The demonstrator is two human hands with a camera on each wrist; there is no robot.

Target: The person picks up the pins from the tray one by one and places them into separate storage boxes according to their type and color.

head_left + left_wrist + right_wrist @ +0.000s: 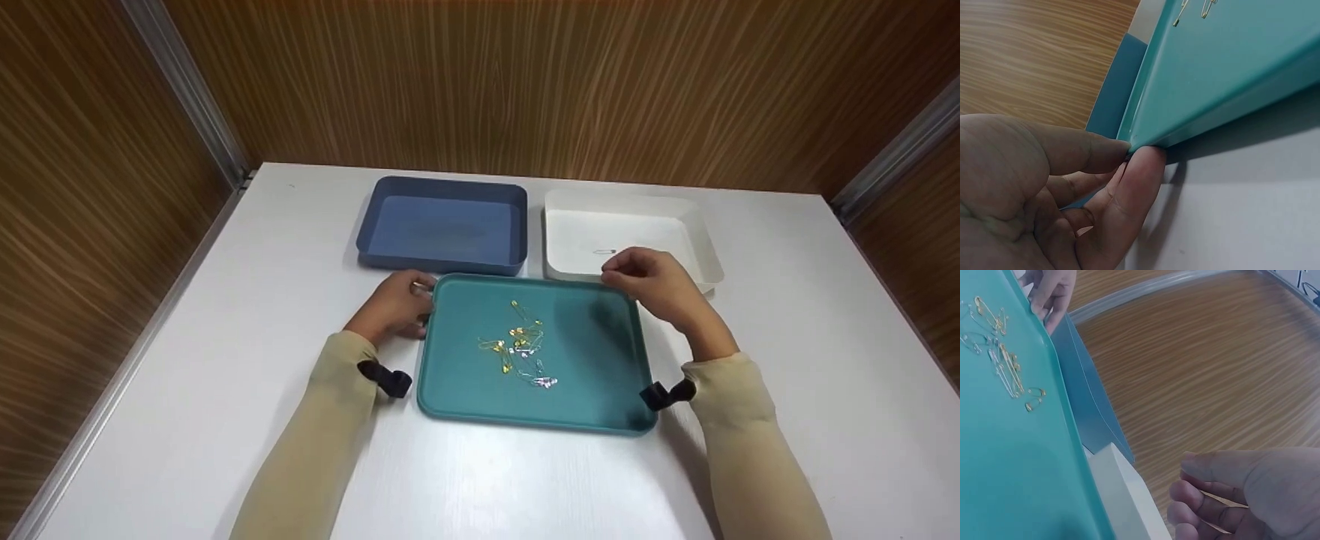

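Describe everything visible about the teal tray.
The teal tray is a shallow rectangle with rounded corners and a low raised rim, plastic by its look. It lies flat on the white table, in front of a blue bin and a white bin. Gold and silver safety pins lie clustered inside. The left hand pinches its far-left corner.

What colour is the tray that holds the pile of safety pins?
Teal green. The tray with the safety pins shows best in the head view.
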